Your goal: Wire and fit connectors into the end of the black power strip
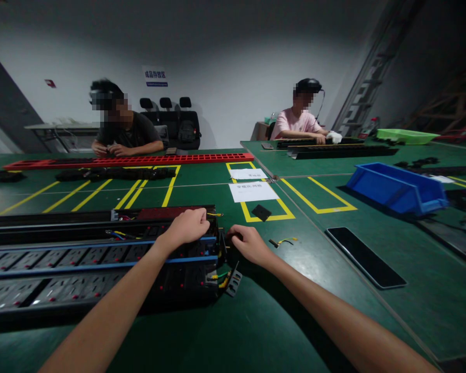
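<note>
Several long socket strips lie side by side on the green table, their ends toward the middle. My left hand is closed over the end of a dark strip with blue edges; its fingertips are hidden behind the hand. Just right of that end, my right hand is closed, thumb and fingers bent together at a small dark end piece. What the fingertips pinch is too dark to make out. On the nearest strip, a grey end cap hangs tilted beside yellow and green wires.
A short wired part and a black square plate lie beyond my right hand. Further right are a black tablet-like slab and a blue bin. A red rail crosses the far side, where two people work.
</note>
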Demonstrator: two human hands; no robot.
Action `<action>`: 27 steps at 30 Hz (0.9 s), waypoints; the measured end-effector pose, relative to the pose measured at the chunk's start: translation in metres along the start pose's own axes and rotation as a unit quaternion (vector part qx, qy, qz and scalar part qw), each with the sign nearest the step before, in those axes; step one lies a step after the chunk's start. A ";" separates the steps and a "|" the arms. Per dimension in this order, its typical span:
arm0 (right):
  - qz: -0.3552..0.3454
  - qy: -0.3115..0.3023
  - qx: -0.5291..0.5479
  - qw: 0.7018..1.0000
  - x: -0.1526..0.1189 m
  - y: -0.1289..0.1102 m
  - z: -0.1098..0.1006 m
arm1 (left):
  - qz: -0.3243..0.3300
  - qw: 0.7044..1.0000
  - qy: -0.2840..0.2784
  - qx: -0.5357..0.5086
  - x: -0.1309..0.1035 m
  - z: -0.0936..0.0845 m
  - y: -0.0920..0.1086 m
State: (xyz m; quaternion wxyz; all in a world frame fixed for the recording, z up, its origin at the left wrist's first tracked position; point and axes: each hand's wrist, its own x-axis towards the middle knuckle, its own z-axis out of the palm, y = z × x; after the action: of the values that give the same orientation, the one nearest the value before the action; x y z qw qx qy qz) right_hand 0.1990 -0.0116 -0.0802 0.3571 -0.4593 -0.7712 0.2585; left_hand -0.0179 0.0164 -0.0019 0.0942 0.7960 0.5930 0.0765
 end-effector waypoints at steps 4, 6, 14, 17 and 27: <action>0.002 -0.002 -0.002 1.000 0.000 0.000 0.000 | -0.001 1.000 0.000 -0.001 0.000 0.000 0.000; 0.000 0.000 -0.002 1.000 0.000 0.000 0.000 | -0.001 1.000 -0.001 -0.001 0.000 0.000 0.000; 0.000 0.000 -0.003 1.000 0.000 -0.003 -0.001 | -0.001 1.000 -0.001 -0.002 0.000 0.000 0.000; 0.000 0.000 -0.004 1.000 0.000 -0.003 -0.001 | -0.001 1.000 -0.004 -0.002 0.000 0.000 0.000; 0.003 -0.001 -0.003 1.000 0.000 -0.002 -0.001 | -0.005 1.000 -0.005 0.003 0.000 -0.001 0.001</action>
State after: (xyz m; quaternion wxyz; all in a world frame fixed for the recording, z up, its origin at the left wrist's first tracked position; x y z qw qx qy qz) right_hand 0.1983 -0.0123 -0.0782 0.3538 -0.4622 -0.7713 0.2575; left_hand -0.0171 0.0160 -0.0008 0.0952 0.7937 0.5967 0.0703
